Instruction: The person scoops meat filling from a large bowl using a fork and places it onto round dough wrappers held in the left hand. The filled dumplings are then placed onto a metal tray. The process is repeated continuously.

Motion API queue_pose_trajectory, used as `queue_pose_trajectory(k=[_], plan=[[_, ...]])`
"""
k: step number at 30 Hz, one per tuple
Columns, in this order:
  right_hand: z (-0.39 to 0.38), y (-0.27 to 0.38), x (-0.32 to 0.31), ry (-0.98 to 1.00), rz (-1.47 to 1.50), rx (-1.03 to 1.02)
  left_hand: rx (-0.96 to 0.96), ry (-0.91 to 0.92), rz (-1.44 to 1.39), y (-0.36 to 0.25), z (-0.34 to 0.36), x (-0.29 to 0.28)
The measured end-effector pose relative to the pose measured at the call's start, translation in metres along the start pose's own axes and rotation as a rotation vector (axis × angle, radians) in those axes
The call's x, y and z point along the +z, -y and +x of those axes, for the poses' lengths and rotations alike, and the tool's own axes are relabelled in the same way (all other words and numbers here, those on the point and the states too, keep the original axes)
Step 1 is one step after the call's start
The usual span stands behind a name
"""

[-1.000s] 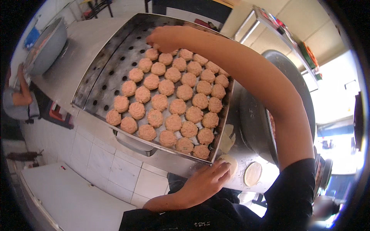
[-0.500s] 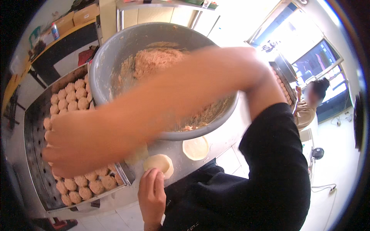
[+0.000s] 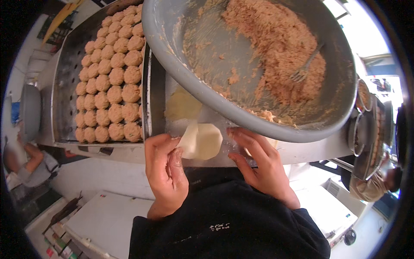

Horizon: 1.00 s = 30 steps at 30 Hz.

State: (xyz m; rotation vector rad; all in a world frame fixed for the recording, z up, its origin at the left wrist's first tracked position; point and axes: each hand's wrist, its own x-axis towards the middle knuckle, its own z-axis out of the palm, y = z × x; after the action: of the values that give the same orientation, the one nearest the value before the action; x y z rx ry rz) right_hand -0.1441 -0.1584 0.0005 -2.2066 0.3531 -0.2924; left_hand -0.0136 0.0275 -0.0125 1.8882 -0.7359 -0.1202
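Note:
My left hand (image 3: pixel 166 172) pinches the edge of a pale, round dough wrapper (image 3: pixel 208 141) between thumb and fingers. That edge is lifted and folded over a little. To its right, my right hand (image 3: pixel 261 166) is held with thumb and fingers apart and nothing between them, its fingertips close to the wrapper. Part of another pale round piece shows behind the right hand, mostly hidden by it. Beyond the wrapper stands a big grey basin (image 3: pixel 207 93) with pinkish minced filling (image 3: pixel 280 52). A metal fork (image 3: pixel 302 73) is stuck in the filling.
Left of the basin, a metal tray (image 3: pixel 69 86) holds rows of round filled dumplings (image 3: pixel 116 75). A yellowish flat patch (image 3: pixel 183 105) lies on the metal table between tray and basin. Other people are at the far left (image 3: pixel 36 166) and far right (image 3: pixel 371 185); pans stand at the right.
My right hand has come back from over the tray to the wrapper's right side. My left hand has lifted the wrapper's edge. The view has swung round, with the basin now upper right.

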Motion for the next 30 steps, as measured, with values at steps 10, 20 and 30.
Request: queue_pose_trajectory(k=[10,20,30], plan=[[0.016,-0.005,0.019,-0.111,0.243,-0.228,-0.158,-0.036,-0.466,-0.013,-0.003,0.027],[-0.008,-0.030,0.026,-0.085,0.525,0.118,-0.155,-0.065,-0.517,-0.005,-0.002,0.026],[-0.027,-0.036,0.035,-0.061,1.122,0.402,-0.243,-0.029,-0.390,-0.017,-0.007,0.036]])
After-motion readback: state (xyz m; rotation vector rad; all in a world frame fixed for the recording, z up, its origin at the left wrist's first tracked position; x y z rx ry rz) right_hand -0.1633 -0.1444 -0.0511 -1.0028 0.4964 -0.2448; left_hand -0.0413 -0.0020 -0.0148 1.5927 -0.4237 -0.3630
